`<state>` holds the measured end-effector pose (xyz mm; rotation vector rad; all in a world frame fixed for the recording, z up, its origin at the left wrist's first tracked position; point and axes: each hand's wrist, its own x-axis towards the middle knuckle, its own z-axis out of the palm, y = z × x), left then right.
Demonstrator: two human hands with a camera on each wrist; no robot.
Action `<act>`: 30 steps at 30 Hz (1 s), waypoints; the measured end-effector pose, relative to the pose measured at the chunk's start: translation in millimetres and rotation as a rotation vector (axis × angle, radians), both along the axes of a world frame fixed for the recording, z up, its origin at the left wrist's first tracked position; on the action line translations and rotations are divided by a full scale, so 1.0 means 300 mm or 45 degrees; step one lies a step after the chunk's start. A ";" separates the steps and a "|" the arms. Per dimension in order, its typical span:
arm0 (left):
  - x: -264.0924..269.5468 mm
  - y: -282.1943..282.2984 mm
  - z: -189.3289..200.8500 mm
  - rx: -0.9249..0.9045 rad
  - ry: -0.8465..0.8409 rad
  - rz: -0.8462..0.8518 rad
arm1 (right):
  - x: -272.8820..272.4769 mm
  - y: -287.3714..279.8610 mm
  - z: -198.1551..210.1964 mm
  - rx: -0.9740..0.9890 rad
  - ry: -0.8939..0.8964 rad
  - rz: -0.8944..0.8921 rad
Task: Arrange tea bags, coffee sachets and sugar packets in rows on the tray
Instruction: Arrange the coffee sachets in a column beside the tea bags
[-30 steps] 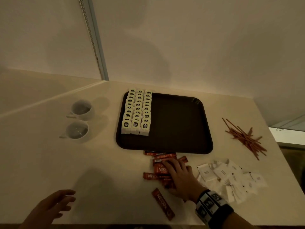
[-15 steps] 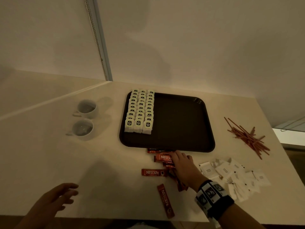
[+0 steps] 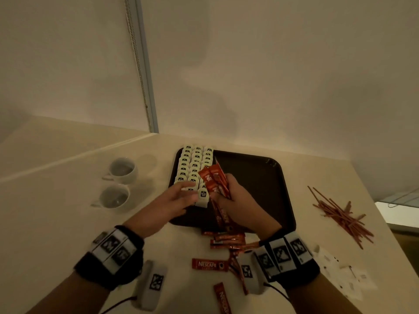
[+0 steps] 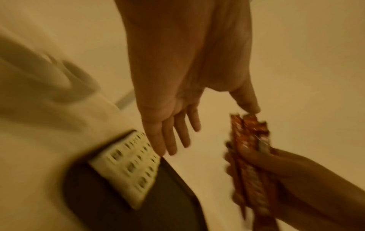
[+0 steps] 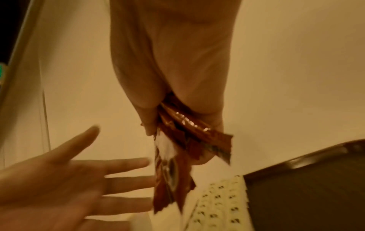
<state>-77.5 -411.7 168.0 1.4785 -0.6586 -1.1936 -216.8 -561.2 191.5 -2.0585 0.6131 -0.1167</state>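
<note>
beige table (image 3: pixel 56 223) | two cups (image 3: pixel 123 169) | three tea-bag rows (image 3: pixel 191 168) | one tray (image 3: pixel 260 177)

Glossy foil coffee sachets (image 5: pixel 183 125) (crinkled)

tea bags (image 3: pixel 196 168) fill tray (image 3: pixel 260 177) left, right half bare, cups (image 3: pixel 119 184) flank left

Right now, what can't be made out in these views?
- Count of coffee sachets gripped in the right hand: overlapped in head view, blurred in both wrist views.
- Tea bags' near rows: covered by the left hand.
- Sugar packets: dim, partly behind the right wristband.
</note>
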 end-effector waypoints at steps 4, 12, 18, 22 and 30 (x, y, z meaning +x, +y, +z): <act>-0.060 -0.192 0.024 -0.175 0.498 0.159 | 0.124 0.016 -0.018 -0.084 -0.110 -0.047; -0.040 -0.249 -0.033 -0.215 0.715 0.516 | 0.195 0.052 -0.082 -0.135 0.074 0.029; 0.007 -0.256 -0.039 -0.267 0.704 0.714 | 0.234 0.068 -0.118 -0.036 -0.135 -0.062; 0.006 -0.254 -0.034 -0.295 0.708 0.776 | 0.239 0.092 -0.135 -0.035 -0.346 -0.306; -0.005 -0.220 -0.069 -0.303 0.766 0.898 | 0.205 0.115 -0.184 -0.038 -0.183 -0.403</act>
